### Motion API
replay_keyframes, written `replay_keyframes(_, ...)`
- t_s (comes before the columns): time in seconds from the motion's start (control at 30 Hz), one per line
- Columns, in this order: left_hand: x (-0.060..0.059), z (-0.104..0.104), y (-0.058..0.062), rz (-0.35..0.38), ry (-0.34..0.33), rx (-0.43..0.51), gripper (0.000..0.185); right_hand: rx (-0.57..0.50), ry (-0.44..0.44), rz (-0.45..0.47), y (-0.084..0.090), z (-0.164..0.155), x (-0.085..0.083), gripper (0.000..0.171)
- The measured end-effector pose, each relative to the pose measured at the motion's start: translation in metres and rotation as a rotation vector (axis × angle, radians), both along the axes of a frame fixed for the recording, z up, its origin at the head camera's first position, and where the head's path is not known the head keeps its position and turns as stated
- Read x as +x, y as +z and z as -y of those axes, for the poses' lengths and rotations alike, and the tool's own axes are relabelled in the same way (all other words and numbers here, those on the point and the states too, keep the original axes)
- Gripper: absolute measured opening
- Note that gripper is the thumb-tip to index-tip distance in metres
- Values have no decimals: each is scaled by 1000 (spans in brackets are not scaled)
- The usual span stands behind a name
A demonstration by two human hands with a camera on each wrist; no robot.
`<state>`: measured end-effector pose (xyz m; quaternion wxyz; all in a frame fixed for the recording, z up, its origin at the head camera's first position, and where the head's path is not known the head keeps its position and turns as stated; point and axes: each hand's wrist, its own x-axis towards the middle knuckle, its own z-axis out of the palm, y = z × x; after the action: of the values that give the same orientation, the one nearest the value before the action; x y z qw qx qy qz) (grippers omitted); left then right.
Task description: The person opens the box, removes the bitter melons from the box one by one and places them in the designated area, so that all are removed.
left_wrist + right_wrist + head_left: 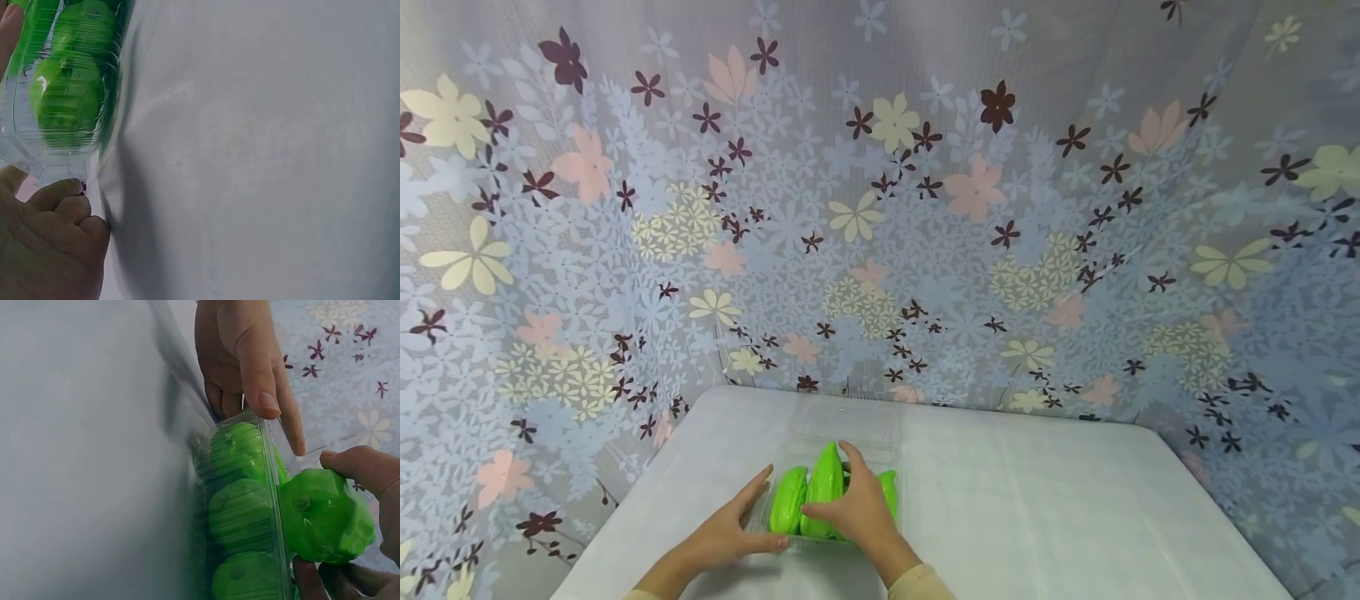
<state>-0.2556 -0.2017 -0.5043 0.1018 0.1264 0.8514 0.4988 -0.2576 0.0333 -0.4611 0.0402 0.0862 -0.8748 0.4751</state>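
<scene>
A clear plastic container stands on the white-covered table, holding several glossy green oblong pieces with pointed ends. My right hand grips one green piece between thumb and fingers, and that piece stands above the rim. My left hand holds the container's left end. Its thumb lies at the near corner and the index finger runs along the left side. Seen from the left wrist, the other fingers are curled close to the container wall. More green pieces show through the ribbed front wall.
Behind the container lies a transparent flap, apparently its lid, flat on the table. A flowered curtain hangs along the back and both sides of the table.
</scene>
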Motion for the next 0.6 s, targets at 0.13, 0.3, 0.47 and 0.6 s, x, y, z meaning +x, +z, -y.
replay_keyframes(0.13,-1,0,-1,0,0,-5,112,-25,10,-5,0,0,1,96)
replay_keyframes(0.3,-1,1,-1,-4,-4,-7,111,-80,20,5,2,-1,4,89)
replay_keyframes(0.47,-1,0,-1,-8,0,-20,111,-122,36,15,6,-5,7,89)
replay_keyframes(0.6,0,0,0,-8,1,-24,112,-150,66,18,12,-10,8,89)
